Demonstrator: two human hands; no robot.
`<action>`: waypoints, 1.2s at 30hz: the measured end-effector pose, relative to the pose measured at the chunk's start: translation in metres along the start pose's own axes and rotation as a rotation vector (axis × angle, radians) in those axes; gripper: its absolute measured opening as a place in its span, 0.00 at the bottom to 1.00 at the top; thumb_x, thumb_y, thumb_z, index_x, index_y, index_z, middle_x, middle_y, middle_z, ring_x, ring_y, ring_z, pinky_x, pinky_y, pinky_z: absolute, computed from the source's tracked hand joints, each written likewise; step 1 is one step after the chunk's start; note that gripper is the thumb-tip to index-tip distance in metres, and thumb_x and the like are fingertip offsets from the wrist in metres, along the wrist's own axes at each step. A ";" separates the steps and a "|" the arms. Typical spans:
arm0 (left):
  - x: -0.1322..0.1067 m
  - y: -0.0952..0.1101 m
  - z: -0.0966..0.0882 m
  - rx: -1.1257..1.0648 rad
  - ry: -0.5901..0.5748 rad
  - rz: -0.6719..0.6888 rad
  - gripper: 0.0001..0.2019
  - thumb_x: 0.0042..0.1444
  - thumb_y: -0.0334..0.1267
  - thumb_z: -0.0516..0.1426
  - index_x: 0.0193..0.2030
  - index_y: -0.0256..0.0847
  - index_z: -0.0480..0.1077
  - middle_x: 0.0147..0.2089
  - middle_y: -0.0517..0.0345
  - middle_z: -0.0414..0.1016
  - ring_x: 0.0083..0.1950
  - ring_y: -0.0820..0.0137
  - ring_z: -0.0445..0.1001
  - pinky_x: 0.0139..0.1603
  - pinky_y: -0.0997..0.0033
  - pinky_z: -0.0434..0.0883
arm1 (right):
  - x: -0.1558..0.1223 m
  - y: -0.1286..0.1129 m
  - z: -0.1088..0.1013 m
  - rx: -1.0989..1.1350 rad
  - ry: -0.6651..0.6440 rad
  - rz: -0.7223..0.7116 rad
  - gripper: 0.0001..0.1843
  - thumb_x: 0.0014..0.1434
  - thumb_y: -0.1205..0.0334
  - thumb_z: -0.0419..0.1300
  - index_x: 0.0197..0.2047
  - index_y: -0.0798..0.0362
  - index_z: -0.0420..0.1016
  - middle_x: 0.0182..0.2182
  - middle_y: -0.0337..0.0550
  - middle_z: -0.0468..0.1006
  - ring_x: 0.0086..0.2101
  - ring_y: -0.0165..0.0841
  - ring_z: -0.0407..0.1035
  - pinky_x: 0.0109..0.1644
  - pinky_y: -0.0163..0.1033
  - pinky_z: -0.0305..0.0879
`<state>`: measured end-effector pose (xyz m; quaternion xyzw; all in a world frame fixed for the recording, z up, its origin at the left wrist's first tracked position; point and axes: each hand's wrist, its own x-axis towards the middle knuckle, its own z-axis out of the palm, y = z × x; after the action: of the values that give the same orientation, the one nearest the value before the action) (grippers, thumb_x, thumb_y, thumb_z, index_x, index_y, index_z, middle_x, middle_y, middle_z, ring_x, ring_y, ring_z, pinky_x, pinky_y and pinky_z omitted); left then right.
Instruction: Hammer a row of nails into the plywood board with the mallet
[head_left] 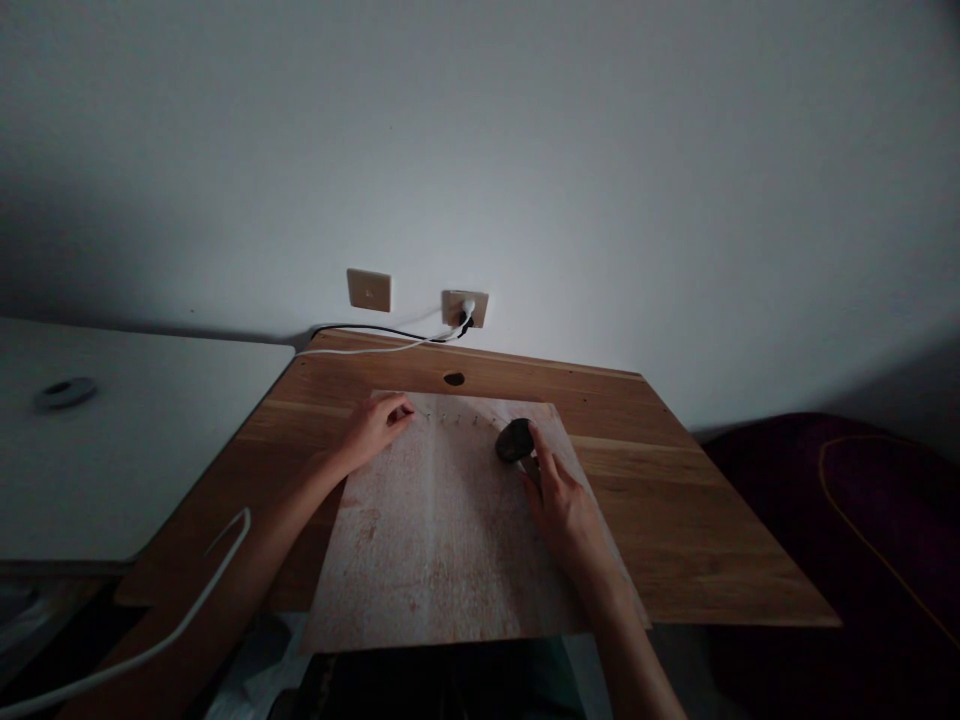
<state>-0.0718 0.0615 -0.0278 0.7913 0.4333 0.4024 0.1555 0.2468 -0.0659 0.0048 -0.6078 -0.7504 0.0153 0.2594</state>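
A large pale sheet (pixel 442 540) with reddish speckles lies flat on a wooden table (pixel 675 500). Along its far edge runs a row of small pins or marks (pixel 454 420). My left hand (pixel 371 428) rests at the sheet's far left corner with fingers curled as if pinching the edge; what is between them is too small to name. My right hand (pixel 562 505) lies on the right part of the sheet, fingers stretched toward a dark rounded stone-like object (pixel 514 440), the fingertips touching it.
A white table (pixel 120 430) with a round grommet (pixel 66 392) stands to the left. Wall sockets (pixel 465 306) with black and white cables sit behind the table. A white cable (pixel 187 610) crosses at lower left. A dark seat (pixel 847 540) is at right.
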 end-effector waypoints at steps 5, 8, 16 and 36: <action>0.002 -0.006 0.002 -0.086 -0.012 -0.051 0.02 0.62 0.36 0.63 0.38 0.42 0.76 0.34 0.60 0.80 0.35 0.70 0.77 0.39 0.71 0.70 | 0.000 -0.001 -0.002 0.009 0.000 0.011 0.40 0.71 0.66 0.52 0.81 0.46 0.43 0.54 0.56 0.82 0.42 0.46 0.82 0.43 0.47 0.78; 0.002 -0.011 0.005 -0.135 0.003 -0.094 0.04 0.61 0.38 0.64 0.41 0.42 0.76 0.37 0.59 0.82 0.38 0.69 0.78 0.41 0.70 0.72 | 0.000 -0.002 -0.004 0.018 -0.019 0.011 0.38 0.72 0.65 0.51 0.81 0.46 0.44 0.51 0.55 0.83 0.41 0.46 0.82 0.44 0.48 0.78; 0.003 -0.014 0.004 -0.133 -0.003 -0.109 0.05 0.60 0.39 0.65 0.36 0.40 0.79 0.31 0.59 0.78 0.32 0.71 0.72 0.36 0.72 0.66 | -0.001 -0.003 -0.002 0.002 -0.002 -0.001 0.38 0.73 0.65 0.50 0.81 0.46 0.42 0.50 0.55 0.83 0.40 0.46 0.82 0.45 0.50 0.78; 0.003 -0.012 0.001 -0.075 -0.014 -0.107 0.10 0.59 0.46 0.64 0.39 0.41 0.79 0.24 0.67 0.59 0.28 0.72 0.60 0.33 0.73 0.58 | -0.002 -0.001 -0.001 0.000 -0.008 0.008 0.39 0.73 0.64 0.51 0.82 0.47 0.41 0.52 0.56 0.84 0.42 0.47 0.83 0.45 0.50 0.78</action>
<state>-0.0772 0.0705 -0.0339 0.7635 0.4586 0.4037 0.2093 0.2470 -0.0682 0.0056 -0.6105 -0.7492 0.0187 0.2562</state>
